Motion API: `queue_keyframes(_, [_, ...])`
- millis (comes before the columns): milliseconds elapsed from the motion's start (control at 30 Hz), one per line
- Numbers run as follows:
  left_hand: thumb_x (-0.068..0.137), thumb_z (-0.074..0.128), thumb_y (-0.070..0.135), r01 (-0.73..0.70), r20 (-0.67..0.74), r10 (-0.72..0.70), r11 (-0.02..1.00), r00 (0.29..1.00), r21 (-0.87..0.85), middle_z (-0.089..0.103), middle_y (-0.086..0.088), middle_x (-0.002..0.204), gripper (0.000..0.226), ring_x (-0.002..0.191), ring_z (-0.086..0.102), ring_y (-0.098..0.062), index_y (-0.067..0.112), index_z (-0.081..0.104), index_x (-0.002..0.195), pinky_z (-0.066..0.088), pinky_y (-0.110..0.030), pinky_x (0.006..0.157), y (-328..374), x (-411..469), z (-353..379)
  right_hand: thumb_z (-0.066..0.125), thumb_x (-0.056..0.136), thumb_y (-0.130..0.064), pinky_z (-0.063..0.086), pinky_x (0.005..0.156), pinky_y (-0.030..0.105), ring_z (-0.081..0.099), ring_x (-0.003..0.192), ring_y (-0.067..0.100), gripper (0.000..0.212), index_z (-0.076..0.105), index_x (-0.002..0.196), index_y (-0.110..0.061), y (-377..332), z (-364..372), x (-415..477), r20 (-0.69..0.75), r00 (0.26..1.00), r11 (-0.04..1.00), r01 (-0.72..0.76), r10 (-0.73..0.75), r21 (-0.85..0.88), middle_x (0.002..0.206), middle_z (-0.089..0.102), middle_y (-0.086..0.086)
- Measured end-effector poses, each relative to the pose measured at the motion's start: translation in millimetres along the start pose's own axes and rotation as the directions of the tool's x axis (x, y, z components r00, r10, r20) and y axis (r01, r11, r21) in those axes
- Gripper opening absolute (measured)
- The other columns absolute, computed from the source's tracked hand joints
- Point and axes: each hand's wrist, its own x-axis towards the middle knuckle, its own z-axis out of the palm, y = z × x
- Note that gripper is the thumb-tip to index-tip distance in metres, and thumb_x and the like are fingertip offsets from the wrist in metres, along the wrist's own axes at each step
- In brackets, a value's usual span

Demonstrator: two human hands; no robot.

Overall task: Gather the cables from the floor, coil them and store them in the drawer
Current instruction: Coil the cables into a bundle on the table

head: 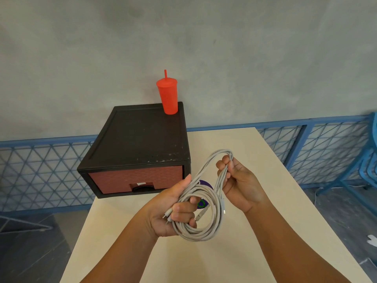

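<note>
Both hands hold a bundle of pale grey cables (193,235) in the air above the cream tabletop (255,231), just in front of the drawer unit. The left hand (175,209) is turned palm up with its fingers curled round the lower loops, and a few plug ends stick out by its fingers. The right hand (238,184) pinches the upper strands between thumb and fingertips, so that one long loop arches over its top. The cables form a loose coil hanging between the two hands, with some connectors dangling inside the loop.

Behind them a black drawer unit (142,135) sits on the far left part of the tabletop, overhanging its left edge. Its reddish-brown drawer (136,176) is closed. A red tumbler (168,97) with a lid and straw stands upright on the unit's far right corner. A small purple and green item (206,183) lies on the tabletop under the cables, mostly hidden. A blue lattice fence (40,170) runs along the grey wall
</note>
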Motion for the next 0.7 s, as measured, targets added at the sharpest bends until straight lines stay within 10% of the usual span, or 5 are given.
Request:
queue_keyframes(400, [0.074,0.049,0.057,-0.088,-0.157,0.098,0.994,0.983,0.07,0.038,0.005,0.031,0.048,0.026,0.036,-0.006,0.012,0.053,0.059,0.048,-0.023,0.056,-6,9,9,0.089,0.048,-0.025,0.054,0.056,0.019,0.054,0.052,0.004,0.035,0.066,0.074,-0.016,29,-6,-2,-0.193,0.981,0.989,0.016,0.012,0.145,0.071,0.062,-0.002])
queue_keyframes(700, [0.075,0.048,0.055,-0.092,-0.161,0.107,0.991,0.981,0.098,0.039,0.004,0.031,0.048,0.026,0.035,-0.007,0.011,0.054,0.058,0.048,-0.025,0.058,4,8,7,0.045,0.09,-0.016,0.052,0.049,0.016,0.053,0.046,0.004,0.018,0.056,0.078,-0.009,23,15,1,-0.334,0.938,0.954,0.007,0.098,0.301,0.063,0.059,0.002])
